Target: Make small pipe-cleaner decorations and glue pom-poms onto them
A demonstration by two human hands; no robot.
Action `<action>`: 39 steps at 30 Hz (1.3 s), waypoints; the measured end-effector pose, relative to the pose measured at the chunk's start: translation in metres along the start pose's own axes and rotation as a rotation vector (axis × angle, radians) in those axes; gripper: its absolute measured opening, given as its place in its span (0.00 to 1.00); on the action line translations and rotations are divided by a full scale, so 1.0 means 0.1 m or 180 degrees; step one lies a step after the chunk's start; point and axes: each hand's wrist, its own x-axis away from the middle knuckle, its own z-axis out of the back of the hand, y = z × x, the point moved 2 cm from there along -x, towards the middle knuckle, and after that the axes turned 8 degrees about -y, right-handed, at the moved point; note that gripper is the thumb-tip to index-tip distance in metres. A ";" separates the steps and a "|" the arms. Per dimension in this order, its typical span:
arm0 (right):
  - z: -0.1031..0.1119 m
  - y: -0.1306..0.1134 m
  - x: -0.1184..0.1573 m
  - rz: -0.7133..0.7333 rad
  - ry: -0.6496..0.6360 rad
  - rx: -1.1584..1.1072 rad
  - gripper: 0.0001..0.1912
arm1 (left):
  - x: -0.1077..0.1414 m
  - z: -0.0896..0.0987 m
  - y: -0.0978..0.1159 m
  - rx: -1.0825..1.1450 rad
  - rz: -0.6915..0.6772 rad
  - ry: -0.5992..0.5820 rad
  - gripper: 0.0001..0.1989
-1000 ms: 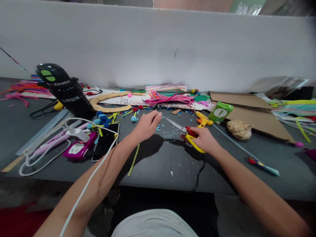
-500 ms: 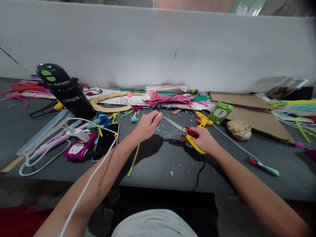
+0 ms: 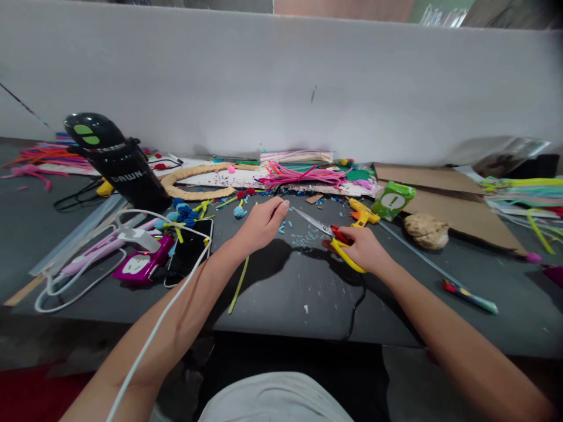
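Observation:
My right hand [image 3: 361, 247] is wrapped round the yellow and red handles of the scissors [image 3: 347, 256]. Their blades point up and left, the tips close to my left hand [image 3: 266, 221]. The thumb and fingers of that hand are pinched together, and whatever they hold is too small to make out. Below the blades, tiny light blue clippings [image 3: 303, 240] are scattered on the dark table [image 3: 272, 299]. A yellow-green stem [image 3: 238, 285] lies under my left forearm.
Left stand a black bottle [image 3: 132, 176], a purple power socket [image 3: 143, 261] and a white cable crossing my left arm. Pink stems [image 3: 299, 174] lie behind my hands. Rightward are a yellow glue gun [image 3: 363, 213], a green box [image 3: 393, 200], a stone-like lump [image 3: 426, 231] and cardboard [image 3: 461, 217].
The scissor tips have shifted very slightly beside my left hand. Both hands are otherwise in nearly the same place.

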 end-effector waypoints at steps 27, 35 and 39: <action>0.01 -0.01 0.00 -0.0102 0.0015 -0.0107 0.22 | 0.00 0.00 0.01 -0.0038 0.0039 0.0012 0.20; 0.00 0.00 0.00 -0.0107 -0.0022 -0.0099 0.22 | 0.00 0.01 0.00 -0.0114 0.0063 0.0013 0.21; -0.01 0.00 0.00 -0.0073 -0.0006 -0.0106 0.22 | -0.01 0.02 0.01 -0.0102 0.0059 0.0025 0.22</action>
